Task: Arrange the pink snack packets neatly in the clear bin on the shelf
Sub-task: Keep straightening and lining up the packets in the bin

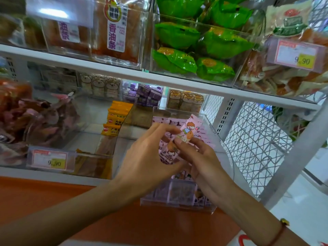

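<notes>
A clear bin (215,139) sits on the lower shelf at centre right, with several pink snack packets (166,121) lying in it. Both my hands are over the bin. My right hand (198,155) pinches one pink packet (188,129) with a cartoon child on it, holding it tilted above the others. My left hand (147,153) has curled fingers that touch the same packet and cover further pink packets (168,155) below. The bin's front part is partly hidden by my hands.
A clear bin with orange-yellow packets (115,116) stands just left. A bin of dark reddish snacks (26,119) is farther left. Purple boxes (149,95) sit behind. The upper shelf (124,72) holds green packets (195,50). A white wire mesh panel (257,148) closes the right side.
</notes>
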### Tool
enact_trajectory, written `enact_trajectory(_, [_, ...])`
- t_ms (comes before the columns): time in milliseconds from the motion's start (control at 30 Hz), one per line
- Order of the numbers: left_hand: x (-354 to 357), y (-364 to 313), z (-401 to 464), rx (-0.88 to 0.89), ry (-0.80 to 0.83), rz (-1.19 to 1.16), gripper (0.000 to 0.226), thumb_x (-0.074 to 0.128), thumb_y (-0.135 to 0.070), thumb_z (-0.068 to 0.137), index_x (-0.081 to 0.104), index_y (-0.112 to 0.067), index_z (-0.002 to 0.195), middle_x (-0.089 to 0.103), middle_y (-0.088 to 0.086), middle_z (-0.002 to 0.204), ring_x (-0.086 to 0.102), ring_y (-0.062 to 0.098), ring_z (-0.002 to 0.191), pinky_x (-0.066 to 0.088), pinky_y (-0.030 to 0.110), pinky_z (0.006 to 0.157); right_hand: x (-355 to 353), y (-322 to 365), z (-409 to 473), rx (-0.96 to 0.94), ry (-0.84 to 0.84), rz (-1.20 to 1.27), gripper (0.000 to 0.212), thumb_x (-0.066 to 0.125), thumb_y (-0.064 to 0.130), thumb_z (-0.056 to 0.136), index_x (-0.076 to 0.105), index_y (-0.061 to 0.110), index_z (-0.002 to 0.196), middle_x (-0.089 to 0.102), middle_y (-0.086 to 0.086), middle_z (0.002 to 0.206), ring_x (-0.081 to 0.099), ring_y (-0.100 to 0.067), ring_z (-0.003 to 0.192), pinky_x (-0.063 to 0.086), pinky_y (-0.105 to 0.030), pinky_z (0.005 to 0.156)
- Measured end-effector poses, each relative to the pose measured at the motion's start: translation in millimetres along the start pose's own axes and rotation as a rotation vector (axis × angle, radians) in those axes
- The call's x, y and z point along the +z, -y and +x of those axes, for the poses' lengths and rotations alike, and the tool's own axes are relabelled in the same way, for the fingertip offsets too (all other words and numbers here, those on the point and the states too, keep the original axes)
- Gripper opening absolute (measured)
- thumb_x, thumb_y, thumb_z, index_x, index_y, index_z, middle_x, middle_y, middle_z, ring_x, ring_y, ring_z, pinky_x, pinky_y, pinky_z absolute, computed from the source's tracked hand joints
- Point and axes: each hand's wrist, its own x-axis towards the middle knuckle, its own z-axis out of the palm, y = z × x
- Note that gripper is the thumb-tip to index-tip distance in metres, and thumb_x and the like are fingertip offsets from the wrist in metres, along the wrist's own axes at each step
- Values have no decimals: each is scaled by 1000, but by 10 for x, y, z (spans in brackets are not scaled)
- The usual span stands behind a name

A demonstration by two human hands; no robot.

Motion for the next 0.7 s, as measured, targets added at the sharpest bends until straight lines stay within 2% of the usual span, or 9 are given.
enact_trajectory(67, [7, 4, 20, 6, -37, 5, 45, 74, -39, 78, 49, -41, 116, 56, -26, 113, 57, -6, 97, 55, 26, 76, -8, -1, 14, -3, 21, 37, 48, 69, 28, 75, 59, 9, 118, 73, -3, 98, 69, -12, 88, 53, -27, 75])
enact_trajectory(167, [-14, 15, 58, -67, -38, -42, 37, 64, -46, 83, 47, -43, 116, 59, -28, 113, 59, -8, 101, 56, 27, 81, -35, 41, 25, -20, 87, 144, 27, 58, 21, 83, 60, 14, 109, 71, 4, 95, 67, -11, 93, 49, -33, 94])
enact_trajectory(233, [-18, 15, 67, -107, 3, -53, 30, 58, -44, 89, 49, -42, 117, 61, -27, 113, 59, -8, 103, 57, 29, 82, -65, 71, 20, -26, 72, 184, 25, 52, 17, 90, 61, 15, 113, 70, 2, 94, 65, -12, 91, 50, -33, 92])
enact_trajectory(333, [-9, 23, 60, -91, 77, 41, 30, 53, -39, 94, 52, -39, 124, 61, -22, 118, 59, -4, 105, 55, 30, 83, -76, 67, -1, -56, -2, 123, 32, 53, 13, 93, 57, 11, 125, 70, -6, 107, 67, -17, 96, 54, -31, 85])
enact_trajectory(433, [-16, 70, 68, 0, 56, 178, 46, 62, -44, 87, 52, -33, 130, 53, -22, 122, 49, -2, 109, 45, 24, 88, -51, 38, -12, -119, -126, 27, 49, 70, 17, 77, 55, 10, 123, 67, -8, 116, 66, -20, 104, 53, -39, 91])
enact_trajectory(500, [-26, 93, 83, 35, 49, 186, 51, 67, -43, 83, 53, -31, 130, 50, -25, 114, 48, -6, 104, 44, 20, 85, -37, 41, -30, -175, -171, -52, 62, 77, 27, 61, 55, 13, 117, 68, -4, 114, 65, -17, 106, 51, -43, 95])
enact_trajectory(600, [-54, 105, 104, 0, 81, 81, 53, 61, -50, 82, 48, -38, 133, 55, -30, 102, 55, -13, 91, 49, 14, 78, -6, 66, -50, -244, -173, -218, 62, 77, 39, 58, 56, 21, 113, 70, 2, 111, 64, -12, 107, 49, -42, 98])
enact_trajectory(700, [-75, 79, 125, -98, 126, -132, 49, 57, -52, 79, 50, -45, 127, 64, -29, 95, 60, -8, 91, 51, 11, 72, -31, 89, -37, -256, -152, -237, 45, 69, 35, 76, 58, 22, 117, 70, 2, 109, 66, -14, 104, 50, -42, 96])
